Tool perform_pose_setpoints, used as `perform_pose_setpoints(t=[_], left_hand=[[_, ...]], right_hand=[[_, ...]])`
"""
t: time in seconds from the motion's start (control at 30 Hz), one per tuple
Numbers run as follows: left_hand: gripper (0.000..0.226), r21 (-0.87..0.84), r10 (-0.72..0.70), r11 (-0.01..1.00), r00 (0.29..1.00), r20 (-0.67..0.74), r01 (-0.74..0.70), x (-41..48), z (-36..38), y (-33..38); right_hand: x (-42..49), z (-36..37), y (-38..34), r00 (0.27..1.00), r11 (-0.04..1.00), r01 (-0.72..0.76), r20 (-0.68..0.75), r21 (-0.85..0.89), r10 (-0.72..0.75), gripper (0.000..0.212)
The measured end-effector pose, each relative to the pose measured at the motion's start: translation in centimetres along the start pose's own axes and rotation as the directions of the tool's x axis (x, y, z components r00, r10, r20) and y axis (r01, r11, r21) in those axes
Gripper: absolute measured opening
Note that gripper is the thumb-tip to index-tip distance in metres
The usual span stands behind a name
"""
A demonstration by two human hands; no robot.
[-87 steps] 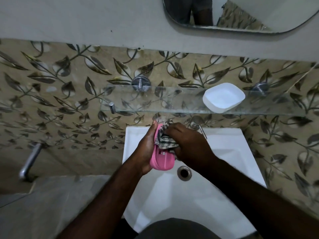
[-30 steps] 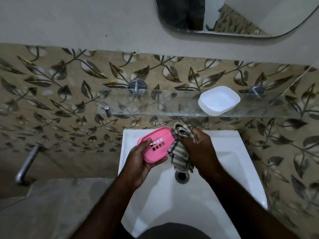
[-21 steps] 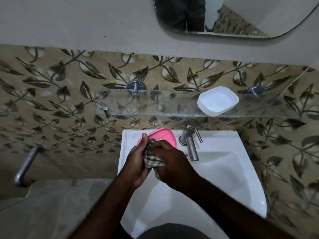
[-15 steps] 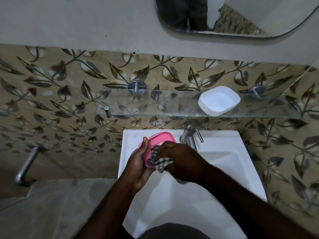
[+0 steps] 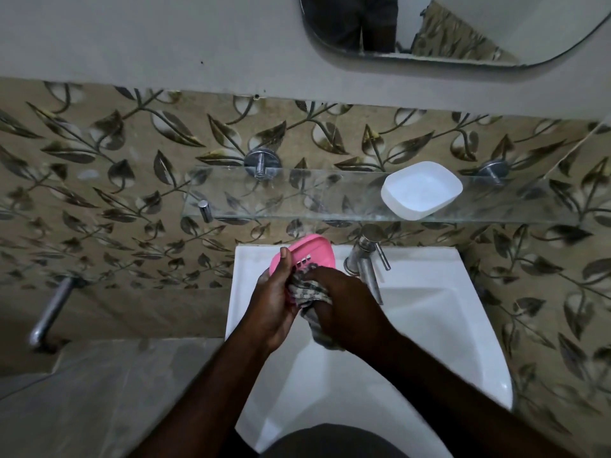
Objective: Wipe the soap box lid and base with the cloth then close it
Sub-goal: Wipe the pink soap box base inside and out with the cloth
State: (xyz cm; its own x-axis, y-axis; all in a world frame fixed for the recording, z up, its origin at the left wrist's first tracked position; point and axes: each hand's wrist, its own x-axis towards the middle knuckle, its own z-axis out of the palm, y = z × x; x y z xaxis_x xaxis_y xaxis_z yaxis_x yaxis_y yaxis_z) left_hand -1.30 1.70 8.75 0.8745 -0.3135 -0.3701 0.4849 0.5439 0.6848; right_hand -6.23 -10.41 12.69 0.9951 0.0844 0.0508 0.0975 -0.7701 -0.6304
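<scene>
— Where are the hands?
— Together over the sink's (image 5: 413,309) back left. The left hand (image 5: 271,305) grips the pink soap box half (image 5: 310,251), long axis toward the sink's back edge; the right hand (image 5: 344,309) presses the bunched cloth (image 5: 309,292) into it.
— The white half (image 5: 421,190)?
— Beyond the sink, on the glass shelf (image 5: 297,200), nearer the right hand.

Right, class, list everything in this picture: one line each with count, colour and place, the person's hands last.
pink soap box part: one, pink, held over the basin's back edge
cloth: one, checked grey and white, against the pink part
white soap box part: one, white, open side up on the glass shelf
glass shelf: one, clear, on the wall above the basin
tap: one, chrome, basin's back edge
basin: one, white, below the hands
mirror: one, reflective, top right
left hand: holds the pink part
right hand: grips the cloth
</scene>
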Motion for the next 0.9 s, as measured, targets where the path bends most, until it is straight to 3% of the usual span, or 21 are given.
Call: perform_pose_setpoints(t=[0.1, 0.17, 0.23, 0.33, 0.43, 0.5, 0.6, 0.67, 0.8, 0.9], left_hand=[[0.065, 0.004, -0.025, 1.000, 1.000, -0.012, 0.025, 0.4, -0.1, 0.4], [0.062, -0.007, -0.031, 0.999, 0.999, 0.023, 0.031, 0.5, -0.5, 0.7], [0.057, -0.020, -0.038, 0.999, 0.998, 0.055, 0.039, 0.5, -0.7, 0.7], [0.046, -0.013, -0.048, 0.999, 0.996, 0.081, 0.049, 0.4, -0.2, 0.8], [0.046, -0.001, -0.041, 0.999, 0.996, 0.078, 0.041, 0.5, 0.2, 1.2], [0.046, 0.035, -0.034, 0.999, 0.996, 0.078, 0.032, 0.5, 0.2, 1.1], [0.043, 0.073, -0.011, 0.997, 1.000, 0.021, 0.010, 0.4, 0.2, 0.8], [0.047, 0.086, 0.013, 0.996, 1.000, -0.006, -0.012, 0.4, 0.1, 0.9], [0.036, 0.120, 0.058, 0.991, 0.996, 0.060, -0.065, 0.8, 0.0, 1.5], [0.028, 0.126, 0.068, 0.989, 0.993, 0.092, -0.079, 1.0, 0.1, 2.0]], right_hand=[[-0.7, 1.1, -0.3, 0.988, 0.954, -0.019, 0.151, 0.300, -0.028, 0.017], [-0.9, 0.8, 0.4, 0.982, 0.943, 0.038, 0.160, 0.332, -0.095, 0.019], [-0.9, -0.2, 1.5, 0.959, 0.958, 0.067, 0.246, 0.278, -0.138, 0.031], [-0.2, -1.0, 2.3, 0.973, 0.984, 0.165, 0.154, 0.073, -0.175, 0.055], [-0.3, -0.4, 1.9, 0.979, 0.978, 0.162, 0.103, 0.132, -0.176, 0.060], [-0.4, 0.0, 2.1, 0.973, 0.977, 0.175, 0.130, 0.124, -0.191, 0.062], [-0.4, 0.0, 2.3, 0.971, 0.972, 0.228, 0.087, -0.054, -0.223, 0.061], [0.1, -0.4, 2.9, 0.983, 0.968, 0.184, 0.019, -0.168, -0.184, 0.060], [1.6, -1.8, 4.5, 0.991, 0.937, 0.101, -0.050, -0.333, -0.125, 0.063], [1.9, -1.5, 4.1, 0.983, 0.933, 0.102, -0.109, -0.345, -0.148, 0.053]])
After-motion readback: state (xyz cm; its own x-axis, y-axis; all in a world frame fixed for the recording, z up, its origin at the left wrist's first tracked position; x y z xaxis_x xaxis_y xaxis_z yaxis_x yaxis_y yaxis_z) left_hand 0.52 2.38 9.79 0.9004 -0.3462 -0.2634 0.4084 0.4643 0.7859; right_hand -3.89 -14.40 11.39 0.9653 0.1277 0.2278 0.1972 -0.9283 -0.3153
